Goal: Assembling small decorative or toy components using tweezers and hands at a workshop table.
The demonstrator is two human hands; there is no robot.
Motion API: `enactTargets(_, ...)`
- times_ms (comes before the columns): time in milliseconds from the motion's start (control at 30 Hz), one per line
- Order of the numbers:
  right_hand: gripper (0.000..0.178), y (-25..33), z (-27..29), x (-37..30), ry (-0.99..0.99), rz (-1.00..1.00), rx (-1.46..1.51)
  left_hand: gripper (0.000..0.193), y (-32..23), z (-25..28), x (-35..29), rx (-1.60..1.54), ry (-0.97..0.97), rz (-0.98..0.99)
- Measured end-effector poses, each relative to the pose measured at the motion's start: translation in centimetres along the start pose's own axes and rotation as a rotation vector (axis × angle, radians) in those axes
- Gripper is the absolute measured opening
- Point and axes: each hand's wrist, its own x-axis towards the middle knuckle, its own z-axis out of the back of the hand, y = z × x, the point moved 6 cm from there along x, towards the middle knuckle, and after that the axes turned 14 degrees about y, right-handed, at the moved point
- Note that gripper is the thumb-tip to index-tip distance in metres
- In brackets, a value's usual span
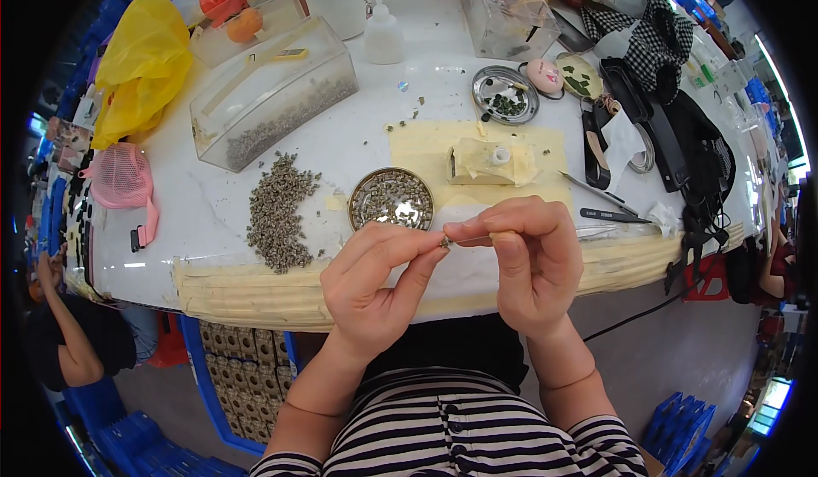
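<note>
Part in hand: a tiny grey metal part, seen near the centre of the frame; its finer shape is too small to be made out, and it is partly covered by fingertips.
Second item: a thin needle-like tool with a pale yellowish section, laid almost level across the gap between the hands.
Loose stock: a spread pile of small grey metal parts, left of centre on the white table; more are held in a round metal dish just beyond the left hand and in a clear plastic bin at upper left.
Beyond the hands: a tape-covered block with a white nub is set on yellowish tape above centre; dark green pieces are seen in a dish farther up.
Right of centre: black tweezers are laid near the right hand.
Left grip: the part is pinched between thumb and index fingertips of the left hand, at their very ends.
Right grip: the tool is clamped in the fingers of the right hand; its near end is brought close to the part, whether touching cannot be told.
</note>
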Motion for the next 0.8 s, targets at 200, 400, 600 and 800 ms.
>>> enactTargets(200, 0.012, 0.0, 0.0, 0.0, -0.004, -0.001, -0.005, 0.019, 0.0, 0.0, 0.0, -0.001, -0.005, -0.002)
enactTargets(400, 0.013, -0.1, -0.1, 0.0, -0.040, 0.009, 0.119, 0.018, -0.1, 0.0, 0.0, 0.000, -0.004, -0.011)
enactTargets(600, 0.009, 0.7, 3.5, 1.0, -0.225, 0.015, -0.282, 0.018, -0.1, 0.1, 0.0, 0.011, -0.004, -0.012)
enactTargets(800, 0.009, 1.2, 4.4, 3.6, -0.160, 0.102, -0.901, 0.018, 0.0, 0.1, -0.2, 0.016, -0.028, -0.018)
